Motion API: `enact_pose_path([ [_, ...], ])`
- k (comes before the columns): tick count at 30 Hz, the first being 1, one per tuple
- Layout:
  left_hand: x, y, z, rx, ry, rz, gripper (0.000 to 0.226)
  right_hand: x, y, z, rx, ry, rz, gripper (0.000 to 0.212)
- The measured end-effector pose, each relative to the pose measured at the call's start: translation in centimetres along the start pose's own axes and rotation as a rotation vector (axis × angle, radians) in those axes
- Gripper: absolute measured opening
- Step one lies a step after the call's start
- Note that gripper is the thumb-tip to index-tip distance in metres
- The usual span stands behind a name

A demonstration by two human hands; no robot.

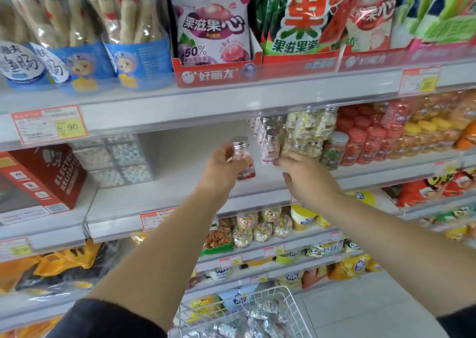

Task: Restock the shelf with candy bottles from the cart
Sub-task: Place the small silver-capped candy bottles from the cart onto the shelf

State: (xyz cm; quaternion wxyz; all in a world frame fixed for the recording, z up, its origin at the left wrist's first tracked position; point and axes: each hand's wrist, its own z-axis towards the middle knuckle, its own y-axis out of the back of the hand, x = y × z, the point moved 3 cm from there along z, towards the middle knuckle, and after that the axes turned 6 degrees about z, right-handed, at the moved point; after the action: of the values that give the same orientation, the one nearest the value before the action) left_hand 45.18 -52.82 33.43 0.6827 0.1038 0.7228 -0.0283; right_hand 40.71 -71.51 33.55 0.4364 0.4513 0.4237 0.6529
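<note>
Left hand (pixel 226 163) grips candy bottle (pixel 241 143), half hidden in grasp. Right hand (pixel 306 175) touches shelved bottle (pixel 270 148); grip unclear.

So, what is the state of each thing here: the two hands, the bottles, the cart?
left hand: grips one bottle
held bottle: capped, upright, in the air
right hand: fingertips at a shelf bottle, grip unclear
shelf bottles: capped, upright
cart: holds more bottles, blurred
</note>
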Motion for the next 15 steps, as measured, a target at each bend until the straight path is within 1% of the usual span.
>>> enact_pose_path([
  [2,0.1,-1.8,1.2,0.035,-0.054,0.075,0.038,-0.7,0.4,-1.5,0.025,-0.043,0.012,0.041],
  [4,0.1,-3.5,1.9,0.058,-0.086,0.173,0.040,-1.7,0.6,-2.1,0.072,-0.093,-0.012,0.042],
  [7,0.8,-5.1,2.9,0.052,-0.106,0.237,0.037,-3.2,0.4,-2.4,0.186,-0.135,-0.014,0.040],
  [10,1.7,-5.8,4.1,0.014,-0.108,0.339,0.046,-3.7,-0.3,-2.6,0.272,-0.135,-0.010,0.033],
  [15,1.9,-6.5,4.7,-0.037,-0.137,0.428,0.057,-4.0,-0.9,-2.5,0.255,-0.121,-0.015,0.036],
])
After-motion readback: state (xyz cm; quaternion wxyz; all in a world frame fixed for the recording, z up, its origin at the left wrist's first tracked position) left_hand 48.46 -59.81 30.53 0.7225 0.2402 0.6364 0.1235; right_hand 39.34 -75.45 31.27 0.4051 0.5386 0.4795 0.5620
